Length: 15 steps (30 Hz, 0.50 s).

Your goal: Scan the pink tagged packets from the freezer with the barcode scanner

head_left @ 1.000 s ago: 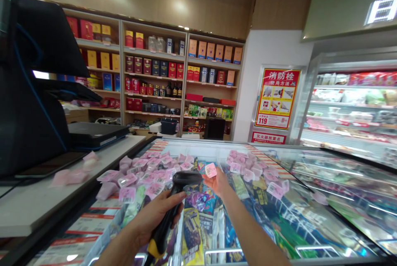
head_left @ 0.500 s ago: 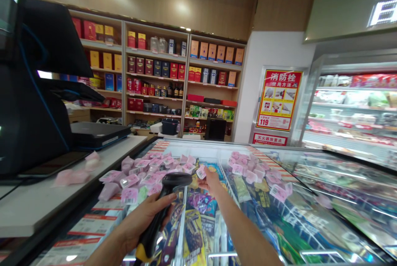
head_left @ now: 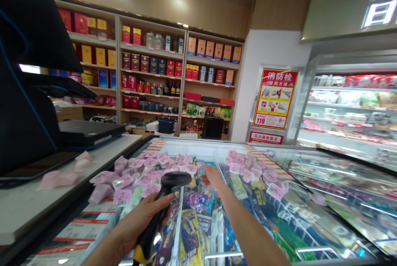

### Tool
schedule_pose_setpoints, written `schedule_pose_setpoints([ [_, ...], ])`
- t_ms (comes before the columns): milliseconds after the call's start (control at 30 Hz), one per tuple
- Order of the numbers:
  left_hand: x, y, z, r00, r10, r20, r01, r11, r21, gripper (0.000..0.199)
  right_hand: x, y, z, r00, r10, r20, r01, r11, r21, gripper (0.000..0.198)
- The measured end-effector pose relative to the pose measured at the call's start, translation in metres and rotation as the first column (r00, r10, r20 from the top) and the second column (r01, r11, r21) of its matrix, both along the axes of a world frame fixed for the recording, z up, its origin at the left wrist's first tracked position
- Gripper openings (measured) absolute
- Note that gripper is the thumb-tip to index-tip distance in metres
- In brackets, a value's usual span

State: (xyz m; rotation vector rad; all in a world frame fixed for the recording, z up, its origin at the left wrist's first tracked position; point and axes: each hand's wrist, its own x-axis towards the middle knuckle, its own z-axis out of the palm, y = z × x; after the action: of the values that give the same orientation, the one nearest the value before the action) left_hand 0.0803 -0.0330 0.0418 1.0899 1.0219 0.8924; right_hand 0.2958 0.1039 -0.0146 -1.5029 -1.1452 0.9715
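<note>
My left hand [head_left: 151, 212] is wrapped round the handle of a black barcode scanner [head_left: 175, 178] with a yellow-trimmed base, its head tilted up over the glass. My right hand [head_left: 211, 176] reaches forward over the freezer's middle; its fingers are partly blurred, and nothing shows between them. Just left of its fingertips, a small pink jelly cup [head_left: 191, 169] with a white label lies at the edge of a pile of similar cups [head_left: 144, 171]. Another group of pink cups [head_left: 243, 162] is on the right side of the glass.
Bagged ice creams [head_left: 189, 233] show through the freezer glass. A white counter [head_left: 27, 212] at left carries a black checkout terminal [head_left: 25, 105] and several pink cups [head_left: 58, 179]. Shelves of boxes [head_left: 149, 65] stand behind, with a lit refrigerated cabinet [head_left: 347, 113] at right.
The pink jelly cup at my right fingertips has moved left onto the pile's edge, out of my fingers. My left hand keeps the scanner in nearly the same place.
</note>
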Motion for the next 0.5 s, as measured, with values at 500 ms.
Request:
schedule_pose_setpoints([
  [500, 0.029, -0.001, 0.005, 0.998, -0.063, -0.017, 0.063, 0.997, 0.034, 0.032, 0.102, -0.019, 0.016, 0.561, -0.324, 0.762, 0.223, 0.945, 0.238, 0.019],
])
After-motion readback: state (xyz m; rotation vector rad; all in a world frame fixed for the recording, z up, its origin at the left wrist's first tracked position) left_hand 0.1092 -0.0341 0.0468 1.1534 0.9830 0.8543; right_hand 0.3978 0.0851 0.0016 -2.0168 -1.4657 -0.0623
